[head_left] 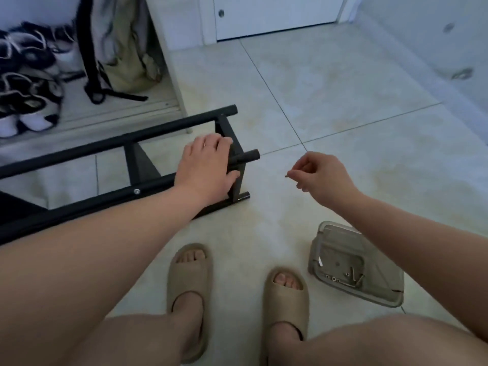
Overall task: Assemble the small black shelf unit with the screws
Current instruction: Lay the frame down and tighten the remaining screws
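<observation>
Head view: left hand gripping shelf frame, right hand pinching screw, parts tray by slippers

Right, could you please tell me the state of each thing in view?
shelf frame, lying on its side on the floor
left hand, grips the frame's end
right hand, pinches the screw
screw, held clear of the frame
plastic container, open, loose screws inside
door, shut

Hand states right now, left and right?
Left hand: grips the end of the black metal shelf frame.
Right hand: pinches a small dark screw.
</observation>
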Demonstrator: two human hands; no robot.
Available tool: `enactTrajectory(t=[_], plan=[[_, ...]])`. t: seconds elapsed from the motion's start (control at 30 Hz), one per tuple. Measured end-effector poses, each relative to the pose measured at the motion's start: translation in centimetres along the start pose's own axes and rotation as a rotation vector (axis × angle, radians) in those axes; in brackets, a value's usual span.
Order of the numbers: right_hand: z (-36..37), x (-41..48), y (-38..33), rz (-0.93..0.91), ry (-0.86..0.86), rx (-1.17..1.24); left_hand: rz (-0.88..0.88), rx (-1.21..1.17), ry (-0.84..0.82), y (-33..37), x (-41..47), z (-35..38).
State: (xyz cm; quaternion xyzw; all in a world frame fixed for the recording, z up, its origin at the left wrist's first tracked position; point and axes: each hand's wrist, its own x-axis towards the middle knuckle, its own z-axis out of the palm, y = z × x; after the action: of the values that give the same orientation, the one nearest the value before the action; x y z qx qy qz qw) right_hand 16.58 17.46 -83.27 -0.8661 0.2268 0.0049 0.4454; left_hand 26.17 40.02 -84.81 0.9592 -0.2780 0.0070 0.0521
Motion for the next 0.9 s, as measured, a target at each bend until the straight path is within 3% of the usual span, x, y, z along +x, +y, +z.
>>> enactTrajectory(t=[0.13, 0.47, 0.7, 0.9], plan=[[2.8, 0.3, -4.3, 0.011, -0.060, 0.013, -0.216, -0.008, -0.354, -5.8, -2.2, 0.0], [6.5, -0.7, -6.5, -0.008, -0.161, -0.123, -0.266, -0.096, -0.516, -10.5, -5.1, 0.3], [7.5, -1.0, -6.4, -0.052, -0.209, -0.142, -0.421, -0.120, -0.665, -12.5, -5.7, 0.2], [8.1, -0.7, -5.5, -0.067, -0.213, -0.079, -0.421, -0.540, -0.459, -9.4, -3.0, 0.6]])
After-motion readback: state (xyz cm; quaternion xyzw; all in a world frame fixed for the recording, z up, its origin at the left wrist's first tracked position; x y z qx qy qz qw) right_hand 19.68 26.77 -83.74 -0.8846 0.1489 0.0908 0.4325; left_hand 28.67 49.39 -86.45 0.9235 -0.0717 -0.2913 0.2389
